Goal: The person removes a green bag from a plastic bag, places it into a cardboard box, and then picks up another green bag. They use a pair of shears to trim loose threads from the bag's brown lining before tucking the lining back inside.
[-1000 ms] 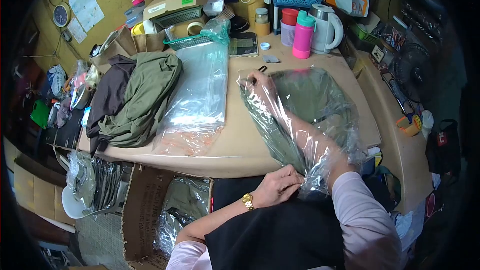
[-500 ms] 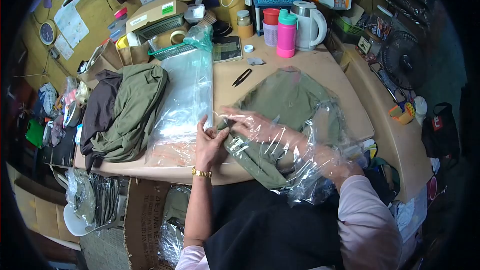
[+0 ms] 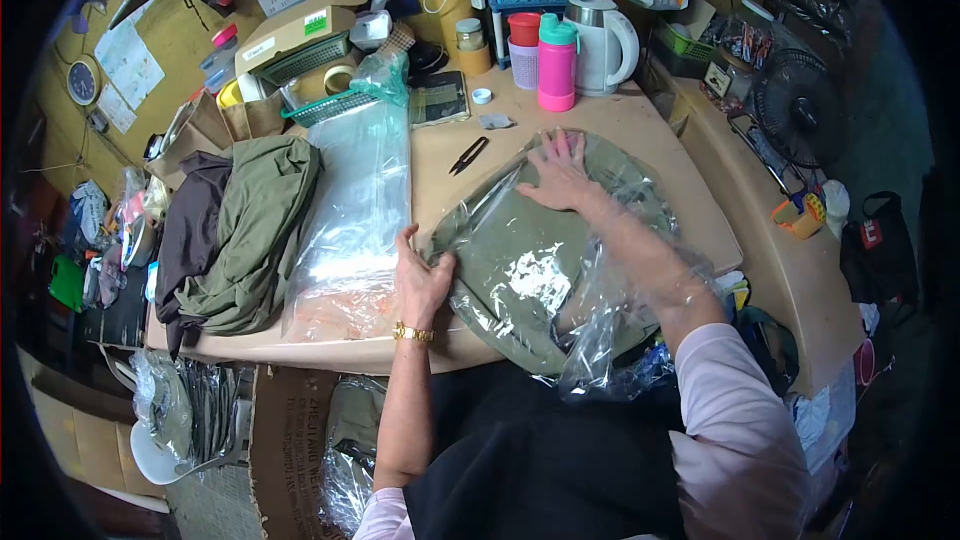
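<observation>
An olive-green garment [image 3: 500,235] lies spread on the table inside a clear plastic bag [image 3: 590,365], whose loose end is bunched at the near right. My right hand [image 3: 558,175] is pressed flat on the garment's far part with its fingers spread, and crumpled film lies around my forearm. At the left edge my left hand [image 3: 424,275] holds the bag's side, thumb on top and index finger stretched away; its other fingers are hidden. Small black thread snips [image 3: 469,155] lie beyond the garment.
A stack of flat clear bags [image 3: 350,210] lies left of the garment, beside a heap of green and dark cloth [image 3: 245,235]. A pink bottle [image 3: 557,70] and an electric kettle [image 3: 600,45] stand at the back. Below the table edge is a cardboard box [image 3: 290,440].
My right hand has moved from the left corner to the far part of the garment and flattened with fingers spread. The garment and film now lie wider and smoother. My left hand stays at the left edge.
</observation>
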{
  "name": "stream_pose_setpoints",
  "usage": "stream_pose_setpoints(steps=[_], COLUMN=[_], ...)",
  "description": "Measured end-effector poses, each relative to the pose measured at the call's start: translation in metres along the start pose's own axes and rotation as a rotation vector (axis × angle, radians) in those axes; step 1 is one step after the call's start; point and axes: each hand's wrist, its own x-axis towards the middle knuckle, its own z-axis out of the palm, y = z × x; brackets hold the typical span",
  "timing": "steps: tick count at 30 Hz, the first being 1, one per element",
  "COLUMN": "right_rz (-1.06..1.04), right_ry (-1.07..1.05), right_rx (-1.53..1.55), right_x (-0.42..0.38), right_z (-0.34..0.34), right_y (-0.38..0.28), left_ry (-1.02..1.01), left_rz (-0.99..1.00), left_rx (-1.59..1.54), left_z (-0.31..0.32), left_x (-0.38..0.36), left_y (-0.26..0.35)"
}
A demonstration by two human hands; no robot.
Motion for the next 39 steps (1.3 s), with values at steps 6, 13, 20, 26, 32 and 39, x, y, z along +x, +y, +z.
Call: stream_pose_setpoints(steps=[6,13,20,26,32,39], right_rz=[-0.002,0.018,-0.039,-0.167,-0.508,-0.826], right_ry=[0.019,0.003,0.013,-0.039,-0.282,0.09], right_rx=[0.129,0.125,0.122,0.143,0.146,0.431], right_x=[0.003,0.004,0.007,-0.017,-0.086,0.023], right_z=[0.02,0.017,0.025,0.012,-0.054,-0.168], right_y=[0.014,0.005,0.012,-0.006,-0.016,-0.054], left_ry=[-0.27,0.023,-0.059,-0.301,-0.416,0.097], left_rz=[-0.174,0.086,-0.164,-0.126,-0.124,0.177], left_rx=[-0.735,-0.101,-0.799,-0.394,-0.384,-0.496], left_z=[-0.029,-0.023,-0.012,-0.052,-0.098,-0.16], left_x=[0.003,-0.01,0.009,-0.03,-0.046,-0.048], left_y=[-0.054,-0.007,-0.04,-0.016,-0.036,0.039])
